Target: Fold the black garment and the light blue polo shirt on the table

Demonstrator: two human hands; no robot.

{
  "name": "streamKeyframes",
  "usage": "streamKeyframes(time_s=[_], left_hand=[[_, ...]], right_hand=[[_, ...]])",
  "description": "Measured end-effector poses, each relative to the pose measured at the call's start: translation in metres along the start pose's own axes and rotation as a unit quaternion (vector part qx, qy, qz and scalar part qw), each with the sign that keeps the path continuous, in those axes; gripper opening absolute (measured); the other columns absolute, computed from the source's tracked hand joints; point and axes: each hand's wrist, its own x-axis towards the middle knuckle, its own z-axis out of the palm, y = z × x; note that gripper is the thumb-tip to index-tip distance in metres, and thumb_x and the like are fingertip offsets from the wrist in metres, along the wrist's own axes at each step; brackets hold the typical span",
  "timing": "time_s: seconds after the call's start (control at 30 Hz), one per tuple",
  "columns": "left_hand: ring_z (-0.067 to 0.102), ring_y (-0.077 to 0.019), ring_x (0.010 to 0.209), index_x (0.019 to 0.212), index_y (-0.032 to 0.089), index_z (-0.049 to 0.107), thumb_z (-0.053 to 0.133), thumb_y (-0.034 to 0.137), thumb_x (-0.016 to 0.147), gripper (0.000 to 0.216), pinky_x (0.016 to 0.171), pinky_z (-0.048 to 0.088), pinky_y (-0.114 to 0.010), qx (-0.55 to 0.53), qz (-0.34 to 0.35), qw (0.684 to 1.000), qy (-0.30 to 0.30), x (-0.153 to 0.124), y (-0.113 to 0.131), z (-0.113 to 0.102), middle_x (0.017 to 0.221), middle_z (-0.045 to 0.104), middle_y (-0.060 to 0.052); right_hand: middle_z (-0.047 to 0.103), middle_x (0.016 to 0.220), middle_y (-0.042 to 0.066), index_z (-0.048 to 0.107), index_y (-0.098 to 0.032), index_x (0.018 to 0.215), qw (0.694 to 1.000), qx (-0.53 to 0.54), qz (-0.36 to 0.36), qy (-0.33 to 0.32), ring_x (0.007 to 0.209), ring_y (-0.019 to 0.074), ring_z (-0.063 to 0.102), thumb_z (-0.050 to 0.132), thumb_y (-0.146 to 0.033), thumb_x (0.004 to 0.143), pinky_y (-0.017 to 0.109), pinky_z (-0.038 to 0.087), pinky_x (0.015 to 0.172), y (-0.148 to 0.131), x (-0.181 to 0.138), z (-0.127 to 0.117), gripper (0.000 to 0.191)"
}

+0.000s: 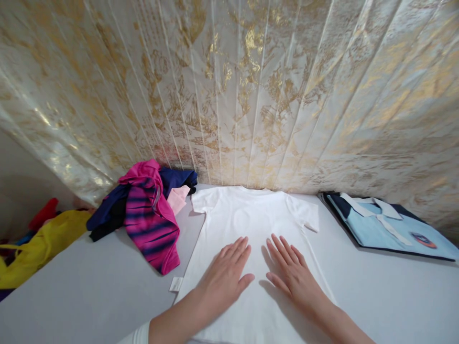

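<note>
A white T-shirt [251, 215] lies spread flat, its short sleeves out to both sides and its neckline toward the curtain. A small white tag [176, 284] sticks out from its left side edge. Over the middle of the shirt is my left hand [229, 267], palm down with the fingers extended. My right hand [289, 270] is to the right of it, also palm down, its thumb held apart and a shadow showing on the cloth beneath. Neither hand grips anything. The bottom hem is mostly hidden by my forearms and the frame edge.
A pile of pink, navy and black clothes [150, 220] sits at the left. Folded light blue and dark garments [405, 229] lie at the right on the pale table [118, 296]. Yellow cloth [53, 243] is beyond the left edge. A gold-patterned curtain [229, 95] hangs behind.
</note>
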Motion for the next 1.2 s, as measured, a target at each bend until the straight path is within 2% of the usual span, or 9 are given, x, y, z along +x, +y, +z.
streamKeyframes(time_s=[0.2,0.4,0.47,0.57,0.67,0.77,0.9,1.07,1.2], left_hand=[[0.013,-0.0259,0.143,0.148,0.021,0.023,0.039,0.051,0.095,0.063,0.113,0.021,-0.048,0.039,-0.019,0.998,0.035,0.006,-0.015,0.008,0.156,0.017,-0.009],[0.009,-0.0365,0.142,0.149,0.022,0.020,0.052,0.057,0.085,0.080,0.110,0.022,-0.057,0.025,-0.046,0.998,-0.022,-0.012,-0.006,0.002,0.156,0.012,-0.013],[0.010,-0.0380,0.142,0.147,0.018,0.027,0.055,0.054,0.083,0.078,0.110,0.021,-0.058,0.028,-0.065,0.997,-0.023,0.009,-0.004,0.000,0.155,0.015,-0.015],[0.019,-0.0352,0.141,0.140,0.010,0.040,0.053,0.041,0.087,0.063,0.111,0.023,-0.052,0.047,-0.115,0.992,0.025,0.067,-0.010,-0.003,0.152,0.026,-0.019],[0.037,-0.0335,0.132,0.133,0.008,0.046,0.045,0.022,0.090,0.045,0.105,0.033,-0.049,0.063,-0.187,0.976,0.088,0.124,-0.025,-0.005,0.142,0.042,-0.022],[0.048,-0.0327,0.121,0.124,0.009,0.052,0.042,0.015,0.089,0.037,0.098,0.039,-0.048,0.071,-0.214,0.965,0.131,0.153,-0.046,-0.006,0.128,0.053,-0.022],[0.046,-0.0256,0.123,0.124,0.017,0.053,0.047,0.019,0.090,0.035,0.100,0.038,-0.040,0.084,-0.191,0.964,0.167,0.152,-0.080,-0.005,0.133,0.052,-0.012],[0.035,-0.0273,0.134,0.133,0.018,0.046,0.044,0.036,0.094,0.044,0.104,0.034,-0.045,0.095,-0.211,0.958,0.171,0.146,-0.118,-0.001,0.145,0.042,-0.010],[0.032,-0.0255,0.136,0.136,0.018,0.045,0.042,0.038,0.095,0.046,0.105,0.033,-0.043,0.105,-0.225,0.956,0.158,0.146,-0.128,0.003,0.148,0.038,-0.009]], right_hand=[[0.023,0.154,0.005,0.000,-0.030,0.151,1.000,-0.007,0.008,0.015,0.139,0.0293,0.028,0.041,-0.053,0.090,0.050,0.037,0.104,-0.004,-0.018,0.000,0.077],[0.030,0.151,0.002,0.006,-0.034,0.150,1.000,0.006,-0.020,0.016,0.133,0.0311,0.039,0.048,-0.055,0.084,0.048,0.045,0.096,0.009,-0.045,0.003,0.081],[0.032,0.150,0.002,0.018,-0.036,0.149,1.000,0.016,-0.010,-0.005,0.130,0.0306,0.043,0.048,-0.054,0.084,0.046,0.047,0.093,0.011,-0.024,-0.001,0.073],[0.037,0.149,0.007,0.041,-0.027,0.142,0.997,0.034,0.056,-0.044,0.131,0.0289,0.043,0.044,-0.043,0.088,0.045,0.043,0.098,0.012,0.043,-0.014,0.056],[0.051,0.139,0.012,0.049,-0.017,0.134,0.987,0.076,0.129,-0.063,0.128,0.0261,0.046,0.037,-0.025,0.090,0.043,0.041,0.100,0.015,0.120,-0.020,0.047],[0.058,0.131,0.014,0.054,-0.013,0.128,0.985,0.077,0.146,-0.053,0.127,0.0253,0.047,0.035,-0.014,0.087,0.042,0.040,0.100,0.026,0.167,-0.011,0.046],[0.051,0.139,0.008,0.058,-0.020,0.124,0.986,0.074,0.142,-0.037,0.133,0.0210,0.041,0.034,-0.012,0.087,0.038,0.037,0.103,0.056,0.172,0.013,0.044],[0.037,0.149,0.009,0.043,-0.020,0.140,0.961,-0.016,0.274,-0.022,0.138,0.0245,0.030,0.032,-0.038,0.095,0.045,0.026,0.109,0.093,0.149,0.037,0.049],[0.030,0.153,0.007,0.036,-0.020,0.144,0.948,-0.050,0.310,-0.056,0.140,0.0248,0.025,0.030,-0.045,0.096,0.042,0.021,0.111,0.099,0.144,0.041,0.055]])
